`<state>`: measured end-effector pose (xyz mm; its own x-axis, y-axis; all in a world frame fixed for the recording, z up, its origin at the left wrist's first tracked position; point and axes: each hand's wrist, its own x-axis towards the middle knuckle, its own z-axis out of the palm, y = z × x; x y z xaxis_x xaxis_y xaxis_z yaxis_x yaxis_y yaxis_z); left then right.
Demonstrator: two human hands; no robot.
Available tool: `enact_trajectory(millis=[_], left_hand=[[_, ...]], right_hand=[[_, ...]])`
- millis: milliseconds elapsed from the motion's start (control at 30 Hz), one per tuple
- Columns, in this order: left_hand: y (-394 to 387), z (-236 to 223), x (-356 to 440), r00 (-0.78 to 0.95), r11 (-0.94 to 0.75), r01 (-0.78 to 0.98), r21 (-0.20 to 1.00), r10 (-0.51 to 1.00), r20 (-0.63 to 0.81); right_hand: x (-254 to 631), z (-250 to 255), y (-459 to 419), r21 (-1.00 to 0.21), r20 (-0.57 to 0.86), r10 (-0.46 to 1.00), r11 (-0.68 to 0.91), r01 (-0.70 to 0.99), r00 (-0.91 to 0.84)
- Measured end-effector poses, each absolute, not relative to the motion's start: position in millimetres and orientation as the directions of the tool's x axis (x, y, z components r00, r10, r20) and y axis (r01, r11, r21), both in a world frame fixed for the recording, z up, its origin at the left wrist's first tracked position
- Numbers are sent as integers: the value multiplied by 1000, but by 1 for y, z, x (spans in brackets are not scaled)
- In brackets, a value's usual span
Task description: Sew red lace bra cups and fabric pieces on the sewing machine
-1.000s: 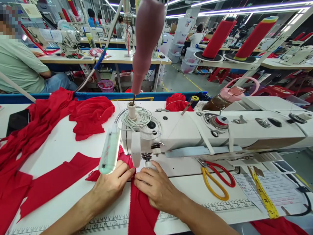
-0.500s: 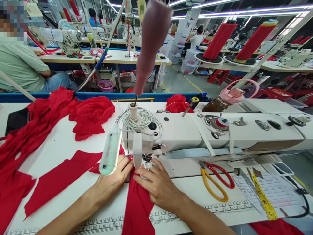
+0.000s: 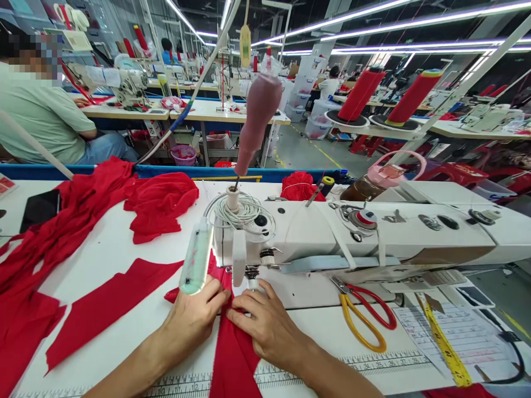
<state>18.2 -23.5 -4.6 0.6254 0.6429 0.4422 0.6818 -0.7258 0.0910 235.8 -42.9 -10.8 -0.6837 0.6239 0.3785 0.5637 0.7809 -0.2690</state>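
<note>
A narrow strip of red fabric (image 3: 234,359) runs from the table's front edge up under the needle of a white sewing machine (image 3: 332,232). My left hand (image 3: 193,318) lies on the strip's left side, fingers together and pressing it down just in front of the presser foot. My right hand (image 3: 263,323) rests on the right side, fingers stretched flat toward the needle. The fingertips of both hands almost meet at the foot. A pale green lamp (image 3: 196,264) hangs just above my left hand.
Red cut pieces (image 3: 103,301) and a heap of red cloth (image 3: 83,210) cover the table's left. Scissors with red and yellow handles (image 3: 365,318) and a yellow tape measure (image 3: 443,342) lie to the right. Red thread cones (image 3: 360,94) stand behind. A person in a green shirt (image 3: 37,116) sits at back left.
The view has tilted up slightly. The red strip has fed a little further under the foot. Both hands stay pressed on it at the needle.
</note>
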Motion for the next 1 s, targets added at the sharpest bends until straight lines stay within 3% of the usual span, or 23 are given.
enact_trajectory(millis=[267,400,633,800,1000], left_hand=[[-18,-14,17,603,-705,702,100,664,442],[-8,-13,21,618,-681,725,102,709,341],[-27,-5,29,650,-634,743,-212,610,453],[-31,-2,26,589,-625,774,-97,656,472],[-36,-7,33,601,-639,758,-129,608,519]], right_hand=[[238,-13,-39,-233,376,629,775,588,-680],[236,-17,-37,-212,362,657,749,628,-661],[233,-16,-43,-212,279,660,751,626,-698],[233,-13,-45,-226,275,670,742,631,-690],[235,-15,-44,-221,293,650,760,612,-701]])
